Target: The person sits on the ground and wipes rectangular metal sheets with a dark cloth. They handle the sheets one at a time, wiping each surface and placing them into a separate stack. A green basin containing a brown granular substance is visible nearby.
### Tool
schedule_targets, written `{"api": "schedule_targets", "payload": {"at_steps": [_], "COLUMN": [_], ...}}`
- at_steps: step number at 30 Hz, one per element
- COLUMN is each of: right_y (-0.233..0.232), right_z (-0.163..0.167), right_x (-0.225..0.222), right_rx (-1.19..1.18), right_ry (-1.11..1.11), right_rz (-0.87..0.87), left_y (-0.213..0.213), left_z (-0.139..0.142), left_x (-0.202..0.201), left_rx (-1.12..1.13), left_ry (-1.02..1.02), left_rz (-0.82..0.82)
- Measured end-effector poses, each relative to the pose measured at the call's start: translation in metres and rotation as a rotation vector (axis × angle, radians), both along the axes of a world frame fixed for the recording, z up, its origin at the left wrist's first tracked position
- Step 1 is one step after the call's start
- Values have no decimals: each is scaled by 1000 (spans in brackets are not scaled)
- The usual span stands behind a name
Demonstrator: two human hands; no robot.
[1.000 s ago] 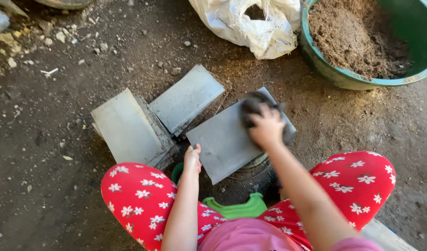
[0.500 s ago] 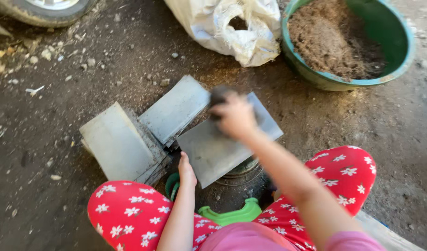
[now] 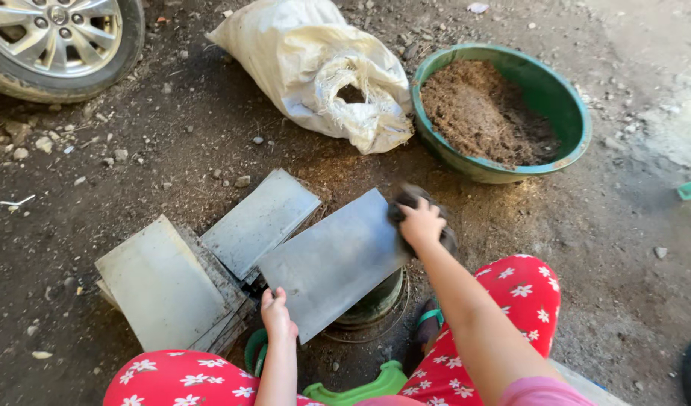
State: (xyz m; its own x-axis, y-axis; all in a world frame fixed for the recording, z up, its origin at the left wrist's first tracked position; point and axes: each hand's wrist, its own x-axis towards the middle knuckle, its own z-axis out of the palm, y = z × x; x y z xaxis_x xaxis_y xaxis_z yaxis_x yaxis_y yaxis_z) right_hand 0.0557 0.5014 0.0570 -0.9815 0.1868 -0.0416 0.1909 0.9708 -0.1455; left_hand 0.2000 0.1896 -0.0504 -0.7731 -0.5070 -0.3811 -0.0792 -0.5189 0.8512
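Bare dirt ground (image 3: 135, 173), dark and strewn with small stones, carries everything here. At the upper left stands a car wheel (image 3: 56, 37) with a silver rim. A white woven sack (image 3: 315, 71) lies on its side near the top centre, its mouth open toward the lower right, just beside a green basin (image 3: 567, 109) filled with brown, crumbly material.

Below these lie grey flat sheets. A stack of sheets (image 3: 165, 289) sits at the left, a second grey sheet (image 3: 261, 222) leans just beside it, and the grey sheet being worked (image 3: 334, 263) rests on a round dark-green container (image 3: 375, 301) between the person's knees, which are in red trousers with white flowers. Its long axis runs from lower left to upper right, the far corner pointing toward the basin.

The right hand (image 3: 421, 223) is at that upper-right corner, its grip closed on a dark cloth (image 3: 413, 201) pressed against the sheet's edge; the sheet stretches away from it down and to the left. The left hand (image 3: 276, 316) is at the opposite, near-left corner, fingers curled against the edge; whether it clamps the sheet or only steadies it I cannot tell. Each hand sits at one end of the long axis, the left closer to the body.
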Motion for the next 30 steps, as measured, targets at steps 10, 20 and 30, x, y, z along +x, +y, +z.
{"api": "schedule_targets", "payload": {"at_steps": [10,20,30], "right_y": [-5,-51,35], "right_z": [24,1,-34], "right_x": [58,64,70], "right_rx": [-626,-1047,-980], "right_ry": [501,502,442], "right_rz": [219,24,-2], "left_y": [-34,44,67], "left_z": [26,21,-16], "left_x": [5,31,62], "left_rx": [303,510,326], "left_ry": [253,224,-14], "left_rz": [227,62,153]}}
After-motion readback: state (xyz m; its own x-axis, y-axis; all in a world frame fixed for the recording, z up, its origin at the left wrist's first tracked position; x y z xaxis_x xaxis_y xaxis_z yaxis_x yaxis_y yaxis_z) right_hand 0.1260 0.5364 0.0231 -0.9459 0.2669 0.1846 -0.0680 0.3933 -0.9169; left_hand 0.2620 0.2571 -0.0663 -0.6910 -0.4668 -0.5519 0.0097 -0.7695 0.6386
